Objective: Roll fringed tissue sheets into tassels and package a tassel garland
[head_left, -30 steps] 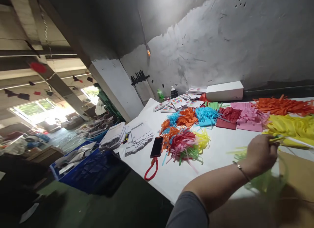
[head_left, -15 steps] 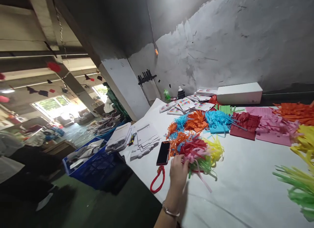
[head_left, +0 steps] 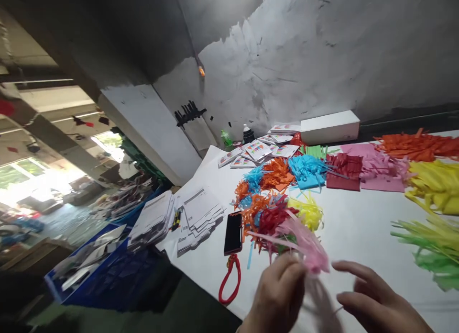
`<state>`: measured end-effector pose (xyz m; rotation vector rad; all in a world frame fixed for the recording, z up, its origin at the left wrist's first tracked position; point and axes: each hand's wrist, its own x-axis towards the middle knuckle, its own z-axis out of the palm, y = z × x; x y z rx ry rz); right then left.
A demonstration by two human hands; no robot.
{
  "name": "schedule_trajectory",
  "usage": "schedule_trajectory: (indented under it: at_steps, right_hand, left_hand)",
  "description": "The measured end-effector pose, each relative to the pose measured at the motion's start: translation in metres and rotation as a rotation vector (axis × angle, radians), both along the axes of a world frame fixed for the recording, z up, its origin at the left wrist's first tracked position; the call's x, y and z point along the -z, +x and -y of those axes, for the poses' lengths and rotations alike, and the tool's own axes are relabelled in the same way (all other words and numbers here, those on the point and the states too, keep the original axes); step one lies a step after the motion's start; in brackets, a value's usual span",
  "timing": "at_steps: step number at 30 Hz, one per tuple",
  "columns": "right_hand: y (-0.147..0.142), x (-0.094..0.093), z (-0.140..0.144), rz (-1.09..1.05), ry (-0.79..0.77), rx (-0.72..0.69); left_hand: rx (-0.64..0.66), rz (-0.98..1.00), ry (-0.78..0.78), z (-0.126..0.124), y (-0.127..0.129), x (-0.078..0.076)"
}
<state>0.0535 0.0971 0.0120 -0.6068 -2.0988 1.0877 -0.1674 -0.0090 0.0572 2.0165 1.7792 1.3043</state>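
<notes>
Pink paper tassel (head_left: 309,249) sits pinched in the left hand (head_left: 278,294); right hand (head_left: 376,302), at three o'clock, is open and should steady its loose strips.

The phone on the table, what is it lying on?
The phone lies face up on the white table, its red loop strap trailing toward the edge. Whatever is beneath the phone itself is covered.

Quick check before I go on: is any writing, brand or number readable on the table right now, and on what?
No text can be read.
White printed sheets: dark print, too blurred.
Colourful cards near the wall: coloured graphics only, lettering too small.
Phone: screen dark, no brand showing.
White box: plain face.
Two bottles: labels too small.
</notes>
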Motion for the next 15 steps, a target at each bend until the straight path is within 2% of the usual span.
schedule_trajectory:
  at_steps: [1, 2, 4, 6, 8, 11, 15]
  right_hand:
    - [-0.003, -0.005, 0.000, -0.012, 0.005, -0.004]
    - [-0.004, -0.009, 0.001, -0.026, 0.028, -0.038]
    - [-0.003, -0.017, 0.005, -0.067, 0.071, -0.148]
    - [0.001, -0.021, 0.010, -0.091, 0.058, -0.193]
    - [0.008, -0.021, 0.015, -0.081, -0.001, -0.184]
    - [0.024, -0.016, 0.016, -0.080, -0.030, -0.115]
    - [0.049, -0.012, 0.010, -0.059, 0.033, 0.126]
  left_hand:
    - [0.101, 0.069, 0.033, 0.001, 0.010, 0.001]
    - [0.146, 0.188, 0.066, 0.000, 0.019, 0.005]
    - [0.113, 0.526, 0.077, -0.007, 0.037, 0.016]
    - [0.093, 0.859, -0.017, -0.016, 0.052, 0.029]
    - [0.149, 1.102, -0.151, -0.024, 0.066, 0.039]
    - [0.171, 1.294, -0.239, -0.029, 0.081, 0.046]
    - [0.122, 1.343, -0.304, -0.029, 0.093, 0.046]
